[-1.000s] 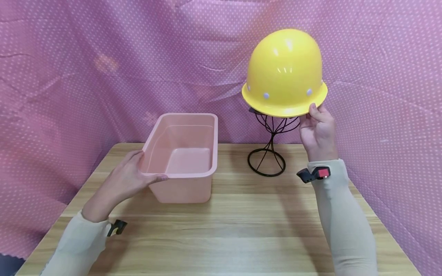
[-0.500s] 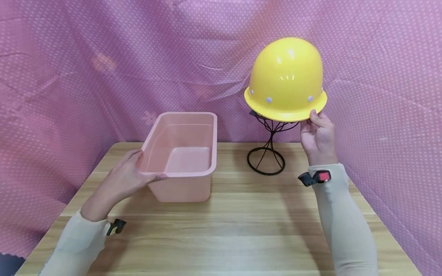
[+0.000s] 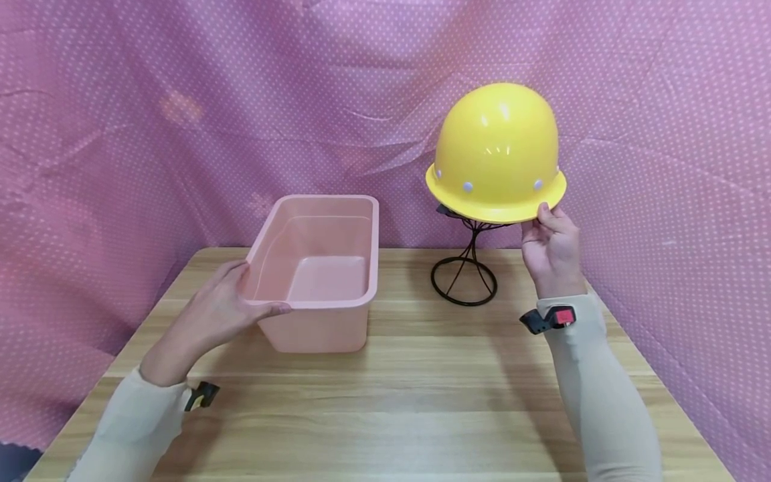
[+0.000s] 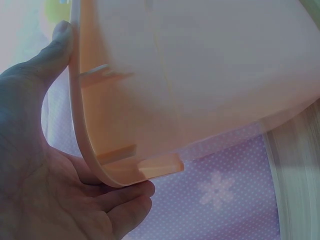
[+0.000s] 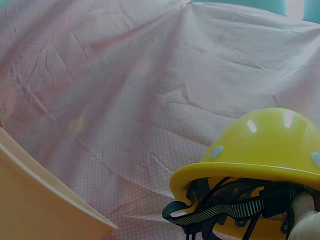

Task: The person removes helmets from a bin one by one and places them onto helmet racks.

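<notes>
A yellow hard hat is above the top of a black wire stand in the head view. My right hand holds its brim at the near right, thumb on top and fingers beneath. The right wrist view shows the hat's inner harness and a dark patterned strap; whether the hat bears on the stand I cannot tell. My left hand grips the near left corner of a pink plastic bin, its thumb along the front rim. In the left wrist view, several fingers curl under the bin's rim.
The bin and the stand are on a wood-grain table, the bin left of the stand. Pink dotted cloth hangs behind and along both sides. A small dark camera is strapped to the right wrist.
My right hand has lowered the hard hat toward the wire stand, hiding more of its top. The left hand and the bin have stayed in place.
</notes>
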A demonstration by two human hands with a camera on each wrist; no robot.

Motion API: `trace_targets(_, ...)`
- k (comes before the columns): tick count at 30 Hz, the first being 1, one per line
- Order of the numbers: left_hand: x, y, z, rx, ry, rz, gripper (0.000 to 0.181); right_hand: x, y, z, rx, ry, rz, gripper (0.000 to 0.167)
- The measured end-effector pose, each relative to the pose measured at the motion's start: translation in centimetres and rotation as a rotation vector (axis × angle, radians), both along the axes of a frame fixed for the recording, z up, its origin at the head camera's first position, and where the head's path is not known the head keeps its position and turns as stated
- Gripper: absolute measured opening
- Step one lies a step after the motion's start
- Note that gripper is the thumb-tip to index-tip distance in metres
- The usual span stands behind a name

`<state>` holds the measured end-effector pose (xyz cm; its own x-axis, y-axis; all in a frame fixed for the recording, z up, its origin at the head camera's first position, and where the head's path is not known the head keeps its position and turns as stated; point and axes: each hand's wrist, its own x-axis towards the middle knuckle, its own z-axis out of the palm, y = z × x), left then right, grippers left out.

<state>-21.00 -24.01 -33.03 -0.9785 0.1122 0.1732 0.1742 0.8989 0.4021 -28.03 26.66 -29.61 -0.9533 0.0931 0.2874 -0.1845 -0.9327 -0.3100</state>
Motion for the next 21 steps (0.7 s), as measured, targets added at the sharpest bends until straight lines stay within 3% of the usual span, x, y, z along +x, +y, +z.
trace_targets(11,0.1,0.1,0.0,0.006,0.007,-0.018,0.113,-0.1,0.6,-1.2,-0.026,-0.023,0.040,0.054)
trace_targets(21,-0.2,0.1,0.0,-0.018,-0.010,0.023,0.120,-0.2,0.5,-2.6,0.016,-0.068,0.014,0.057)
